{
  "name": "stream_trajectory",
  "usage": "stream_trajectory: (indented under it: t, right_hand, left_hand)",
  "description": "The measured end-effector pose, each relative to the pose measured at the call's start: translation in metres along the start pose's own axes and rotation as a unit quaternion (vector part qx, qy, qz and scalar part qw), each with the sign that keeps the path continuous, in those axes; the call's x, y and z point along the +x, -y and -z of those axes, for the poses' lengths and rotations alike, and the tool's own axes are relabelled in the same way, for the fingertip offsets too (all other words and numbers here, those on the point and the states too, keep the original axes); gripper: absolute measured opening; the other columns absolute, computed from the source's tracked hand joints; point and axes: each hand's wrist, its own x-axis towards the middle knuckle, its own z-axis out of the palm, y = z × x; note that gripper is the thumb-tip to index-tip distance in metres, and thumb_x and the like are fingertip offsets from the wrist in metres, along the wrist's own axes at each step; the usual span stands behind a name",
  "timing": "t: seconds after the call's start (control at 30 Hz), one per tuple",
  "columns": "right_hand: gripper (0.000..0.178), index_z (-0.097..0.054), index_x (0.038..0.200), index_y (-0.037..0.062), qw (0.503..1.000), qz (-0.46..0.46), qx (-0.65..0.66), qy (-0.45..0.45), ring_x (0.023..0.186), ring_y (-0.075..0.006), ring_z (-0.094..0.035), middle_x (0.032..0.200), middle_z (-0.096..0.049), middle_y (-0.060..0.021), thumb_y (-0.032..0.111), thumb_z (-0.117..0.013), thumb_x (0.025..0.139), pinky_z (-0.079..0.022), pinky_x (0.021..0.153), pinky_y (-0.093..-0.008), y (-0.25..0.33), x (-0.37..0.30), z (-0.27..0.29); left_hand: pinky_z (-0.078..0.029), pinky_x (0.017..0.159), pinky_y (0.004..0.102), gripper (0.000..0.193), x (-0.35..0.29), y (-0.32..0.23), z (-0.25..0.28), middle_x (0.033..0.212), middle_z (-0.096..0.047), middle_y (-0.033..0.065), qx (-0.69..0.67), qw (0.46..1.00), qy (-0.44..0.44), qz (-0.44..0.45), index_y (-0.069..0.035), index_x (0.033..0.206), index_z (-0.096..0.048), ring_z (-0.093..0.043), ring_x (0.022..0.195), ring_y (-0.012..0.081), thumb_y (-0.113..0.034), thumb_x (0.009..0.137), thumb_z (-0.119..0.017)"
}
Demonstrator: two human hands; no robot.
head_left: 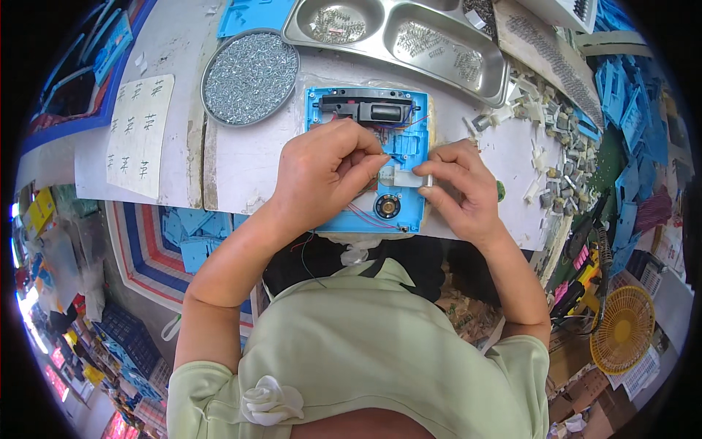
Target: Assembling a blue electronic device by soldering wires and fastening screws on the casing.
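A blue plastic casing (411, 139) lies open on the white table (241, 157), with a black module (369, 110) at its far end, a small round speaker (387, 206) near its front edge, and thin red and blue wires. My left hand (325, 172) rests over the casing's middle, thumb and forefinger pinched on a thin wire. My right hand (457, 186) is at the casing's right edge, fingers closed on a small grey part (426, 179). The board under my left hand is mostly hidden.
A round metal dish of screws (251, 75) sits far left of the casing. A compartmented steel tray (398, 36) with small metal parts lies behind. Small white and grey components (548, 139) pile at the right, beside blue casings (629, 117). A paper sheet (139, 132) lies left.
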Motion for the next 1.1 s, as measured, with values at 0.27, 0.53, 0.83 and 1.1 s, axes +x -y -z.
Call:
stream_trajectory:
  t: [0.27, 0.53, 0.83, 1.1]
  right_hand:
    - [0.028, -0.074, 0.102, 0.0089, 0.989, 0.020, -0.131, 0.059, 0.094, -0.0276, -0.059, 0.100, -0.065, -0.0057, 0.010, -0.080, 0.075, -0.049, 0.080, -0.0401, 0.018, 0.016, 0.000]
    - [0.035, -0.073, 0.107, 0.0078, 0.979, -0.067, -0.153, -0.113, 0.102, -0.0343, -0.057, 0.111, -0.066, -0.0129, 0.007, -0.080, 0.072, -0.048, 0.092, -0.0439, 0.034, -0.032, 0.033]
    - [0.019, -0.073, 0.094, 0.0069, 0.815, -0.273, -0.466, -0.211, 0.092, -0.0307, -0.057, 0.092, -0.066, -0.0093, 0.011, -0.076, 0.076, -0.047, 0.082, -0.0413, -0.011, -0.129, 0.110]
    - [0.027, -0.069, 0.103, 0.0034, 0.970, -0.177, -0.092, -0.137, 0.077, -0.0268, -0.067, 0.089, -0.070, -0.0100, 0.006, -0.077, 0.077, -0.052, 0.075, -0.0359, 0.050, -0.050, 0.077]
  left_hand:
    - [-0.047, 0.054, 0.0275, 0.010, -0.001, 0.003, -0.005, 0.072, -0.063, 0.0046, -0.015, 1.000, -0.009, 0.010, -0.004, 0.088, -0.067, -0.063, 0.059, 0.0139, -0.004, 0.086, -0.076]
    - [-0.039, 0.056, 0.0298, 0.013, 0.005, 0.003, -0.002, 0.065, -0.054, 0.0034, 0.069, 0.996, 0.007, -0.063, -0.004, 0.084, -0.063, -0.046, 0.056, 0.0145, -0.001, 0.082, -0.075]
    - [-0.033, 0.053, 0.0238, 0.018, 0.013, -0.009, -0.011, 0.072, -0.053, 0.0017, 0.008, 0.999, 0.037, -0.011, -0.002, 0.097, -0.066, -0.044, 0.057, 0.0087, 0.001, 0.081, -0.075]
    - [-0.045, 0.059, 0.0229, 0.029, 0.063, -0.082, -0.047, 0.083, -0.064, 0.0015, -0.023, 0.969, 0.245, 0.005, -0.001, 0.113, -0.067, -0.055, 0.065, 0.0053, -0.009, 0.088, -0.078]
